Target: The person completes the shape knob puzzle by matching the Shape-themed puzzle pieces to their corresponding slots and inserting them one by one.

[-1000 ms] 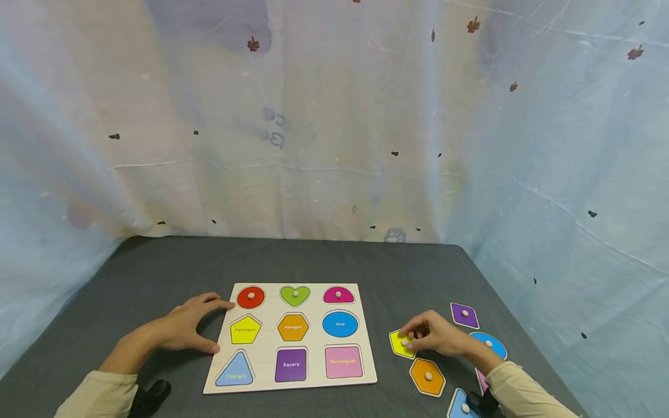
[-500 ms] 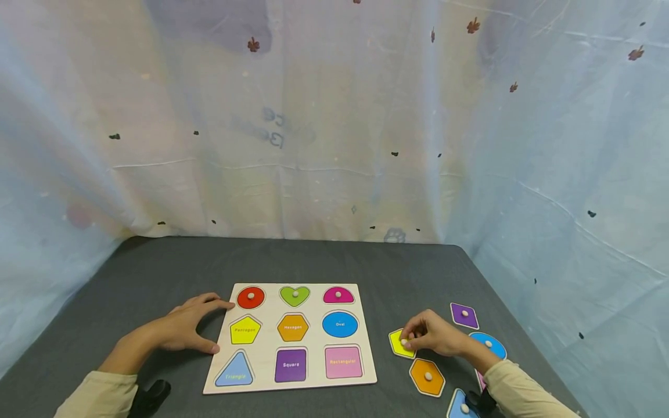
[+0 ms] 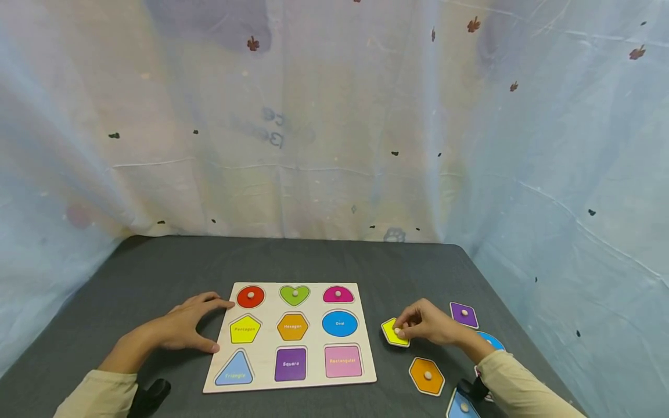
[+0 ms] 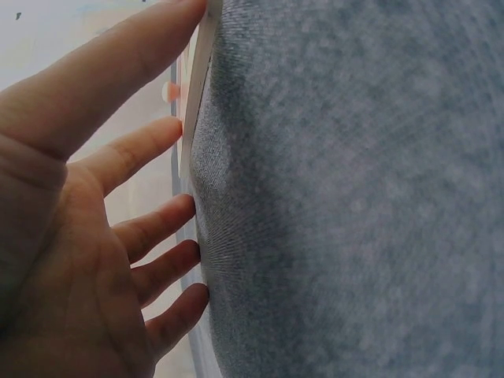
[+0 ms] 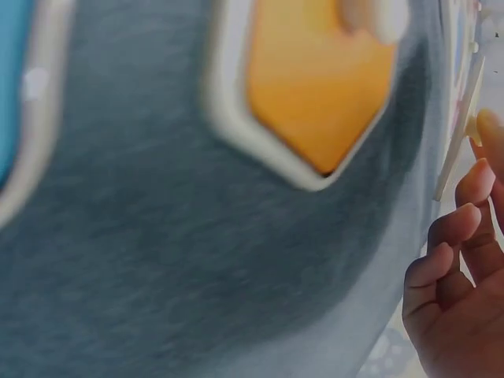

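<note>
A dark grey cloth-covered counter stands before pale, translucent sheeting hung behind and to the right. The left hand lies open, fingers spread, touching the left edge of a wooden shape board. The right hand pinches the knob of a yellow pentagon, right of the board, tilted off the counter. An orange hexagon lies just nearer. Empty board slots read Pentagon, Hexagon, Oval, Triangle, Square, Rectangular.
</note>
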Motion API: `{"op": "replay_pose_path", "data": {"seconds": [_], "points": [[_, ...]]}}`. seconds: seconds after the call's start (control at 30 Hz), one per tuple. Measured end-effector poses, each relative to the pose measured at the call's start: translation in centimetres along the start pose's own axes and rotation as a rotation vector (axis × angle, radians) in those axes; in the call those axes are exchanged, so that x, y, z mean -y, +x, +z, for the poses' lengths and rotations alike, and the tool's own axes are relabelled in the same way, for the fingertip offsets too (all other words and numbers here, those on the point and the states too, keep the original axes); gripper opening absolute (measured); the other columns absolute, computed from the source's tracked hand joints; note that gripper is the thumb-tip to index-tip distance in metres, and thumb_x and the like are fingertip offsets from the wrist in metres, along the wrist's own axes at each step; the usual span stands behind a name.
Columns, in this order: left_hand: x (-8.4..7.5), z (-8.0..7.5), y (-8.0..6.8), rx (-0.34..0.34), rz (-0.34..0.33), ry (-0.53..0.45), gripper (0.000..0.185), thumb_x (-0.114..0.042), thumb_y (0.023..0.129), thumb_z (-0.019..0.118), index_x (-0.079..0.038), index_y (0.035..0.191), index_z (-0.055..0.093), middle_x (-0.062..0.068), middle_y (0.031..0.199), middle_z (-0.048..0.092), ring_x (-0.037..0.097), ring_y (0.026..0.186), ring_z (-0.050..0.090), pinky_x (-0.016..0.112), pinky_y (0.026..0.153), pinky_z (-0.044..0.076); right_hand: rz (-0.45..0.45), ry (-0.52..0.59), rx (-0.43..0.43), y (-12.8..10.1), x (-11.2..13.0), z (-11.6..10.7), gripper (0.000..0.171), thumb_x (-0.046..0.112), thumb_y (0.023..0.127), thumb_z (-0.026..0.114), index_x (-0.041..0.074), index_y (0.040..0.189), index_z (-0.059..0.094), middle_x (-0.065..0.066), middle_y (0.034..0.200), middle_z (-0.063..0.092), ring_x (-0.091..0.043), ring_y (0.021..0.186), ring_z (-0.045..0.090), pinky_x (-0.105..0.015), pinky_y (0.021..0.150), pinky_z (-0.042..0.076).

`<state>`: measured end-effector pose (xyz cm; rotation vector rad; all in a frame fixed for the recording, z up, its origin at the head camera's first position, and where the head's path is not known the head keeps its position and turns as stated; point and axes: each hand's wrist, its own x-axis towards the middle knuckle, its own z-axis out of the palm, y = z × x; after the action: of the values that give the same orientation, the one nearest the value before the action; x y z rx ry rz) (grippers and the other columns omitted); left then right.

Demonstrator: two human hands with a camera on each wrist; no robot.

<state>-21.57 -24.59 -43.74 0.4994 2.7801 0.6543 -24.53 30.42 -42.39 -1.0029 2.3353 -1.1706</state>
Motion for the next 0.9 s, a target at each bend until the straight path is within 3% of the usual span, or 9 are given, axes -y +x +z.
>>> {"op": "replay_pose_path", "data": {"seconds": [0.37, 0.9], "points": [[0.1, 0.0, 0.3, 0.005, -0.005, 0.005, 0.087, -0.046, 0.071, 0.089, -0.023, 0.146, 0.051, 0.025, 0.151, 0.040, 0.054, 0.136, 0.036, 0.080, 0.100, 0.030, 0.039, -0.029, -0.002, 3.0, 2.5, 0.2, 0.014, 0.008, 0.094, 0.070, -0.002, 0.103, 0.076, -0.020, 0.077, 0.062, -0.006, 0.069, 0.052, -0.018, 0.062, 0.049], [0.2, 0.1, 0.1, 0.002, 0.006, 0.007, 0.087, -0.046, 0.070, 0.089, -0.022, 0.145, 0.052, 0.026, 0.150, 0.040, 0.054, 0.135, 0.038, 0.079, 0.100, 0.031, 0.002, -0.053, 0.027, 7.3, 4.6, 2.4, 0.013, 0.007, 0.091, 0.073, -0.001, 0.101, 0.077, -0.018, 0.080, 0.068, -0.008, 0.069, 0.053, -0.017, 0.062, 0.048]]}}
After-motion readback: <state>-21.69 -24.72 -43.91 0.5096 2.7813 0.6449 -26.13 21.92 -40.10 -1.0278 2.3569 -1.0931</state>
